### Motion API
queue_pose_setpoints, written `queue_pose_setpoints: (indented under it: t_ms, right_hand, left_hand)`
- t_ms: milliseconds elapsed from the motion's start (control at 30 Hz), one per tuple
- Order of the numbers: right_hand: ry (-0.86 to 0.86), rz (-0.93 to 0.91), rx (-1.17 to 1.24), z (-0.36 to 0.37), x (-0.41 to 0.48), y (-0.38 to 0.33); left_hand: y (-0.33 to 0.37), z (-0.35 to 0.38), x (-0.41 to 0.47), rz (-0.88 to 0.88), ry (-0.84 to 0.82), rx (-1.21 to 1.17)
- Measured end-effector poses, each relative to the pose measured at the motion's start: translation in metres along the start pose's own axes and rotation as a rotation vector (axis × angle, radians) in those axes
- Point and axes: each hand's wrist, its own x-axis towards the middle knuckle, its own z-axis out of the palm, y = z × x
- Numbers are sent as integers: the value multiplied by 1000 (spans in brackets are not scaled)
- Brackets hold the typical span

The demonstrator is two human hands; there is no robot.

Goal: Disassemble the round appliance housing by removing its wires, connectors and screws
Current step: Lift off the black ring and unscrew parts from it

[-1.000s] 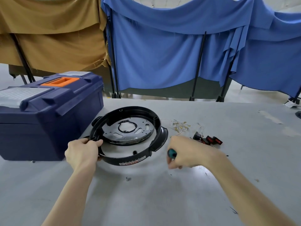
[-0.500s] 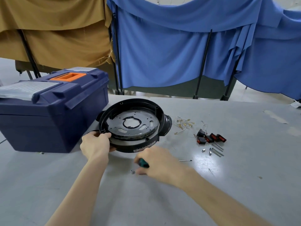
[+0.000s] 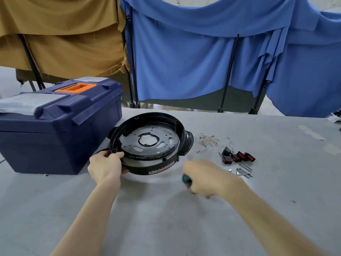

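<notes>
Rightward goes my right hand (image 3: 204, 179), off the patch of table (image 3: 166, 218) in front of the housing (image 3: 151, 169) and toward the loose screws (image 3: 244, 171), fingers wrapped round the green-handled screwdriver (image 3: 186, 179), whose shaft is hidden. My left hand (image 3: 105, 166) grips the near-left rim of the round black housing, which sits beside the blue toolbox (image 3: 55, 130) with its near edge tipped up off the grey surface, as it was half a second back. Removed parts lie well to the right: a tangle of white wires (image 3: 207, 141), black-and-red switches (image 3: 238, 157) and a few long screws. Inside the ring I see no wires, only the perforated metal plate (image 3: 162, 137). By my reading the stripping is largely done; whether any screws yet hold that plate I cannot tell.
</notes>
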Motion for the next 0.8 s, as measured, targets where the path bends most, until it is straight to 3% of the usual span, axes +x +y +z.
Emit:
queue_pose_setpoints:
  t_ms: [200,533,667,800]
  right_hand:
    - [-92,329,181,-14,-9,80]
    - [5,437,287,-2,-5,118]
    - [256,381,219,-11,-4,112]
    - [573,136,644,-26,-9,87]
  left_hand:
    - [1,2,-4,-7,6,-27]
    - [3,2,-4,8,-13,-26]
    - [6,3,-8,16,-32,-39]
    - [12,2,-16,32,-82,-48]
